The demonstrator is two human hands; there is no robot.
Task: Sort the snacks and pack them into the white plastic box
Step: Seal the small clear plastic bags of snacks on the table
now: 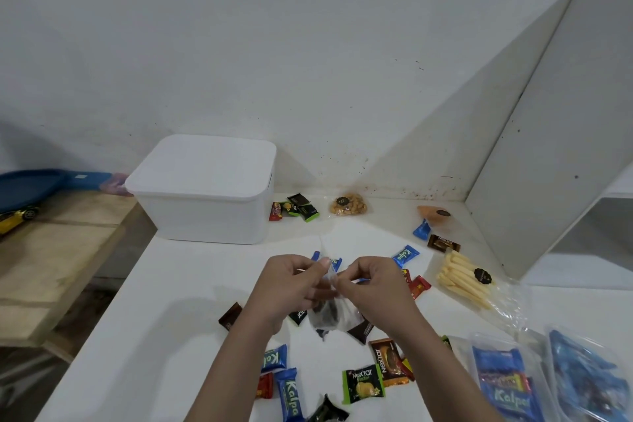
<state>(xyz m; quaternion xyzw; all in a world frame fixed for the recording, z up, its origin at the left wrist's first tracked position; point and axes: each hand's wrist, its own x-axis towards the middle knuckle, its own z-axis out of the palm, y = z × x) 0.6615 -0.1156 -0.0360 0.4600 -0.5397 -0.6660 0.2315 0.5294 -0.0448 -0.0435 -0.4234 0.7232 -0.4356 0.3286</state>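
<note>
Both hands up over mid tabletop (pixel 178 288), pinching the top of a small clear bag (pixel 334 313) with dark contents. Left hand (pixel 291 284) and right hand (pixel 373 284) gripping the bag mouth between fingertips, nearly touching each other. Bag hanging just above the surface.

White box (pixel 205 195) at back left, lid on, sitting right at the tabletop's left edge and close to the wall (pixel 308 44). Green and red packets (pixel 296 207) just beside the box's right side; nut bag (pixel 348 205) further right along the wall.

Open patch between box and hands, mostly bare. Bare strip also down the left side of the tabletop to the near edge.

Right side crowded: stick bag (pixel 462 279) near the slanted panel (pixel 548 134), blue Kalpa packet (pixel 405 255) and red packet (pixel 419 286) between it and the right hand. Clear tubs (pixel 507 377) with blue packets at near right.

Near edge cluttered: Kalpa bars (pixel 286 384), Nextar packets (pixel 363 384), a dark packet (pixel 230 316) left of the left wrist.

Lower wooden bench (pixel 51 257) off the left edge, well apart.
</note>
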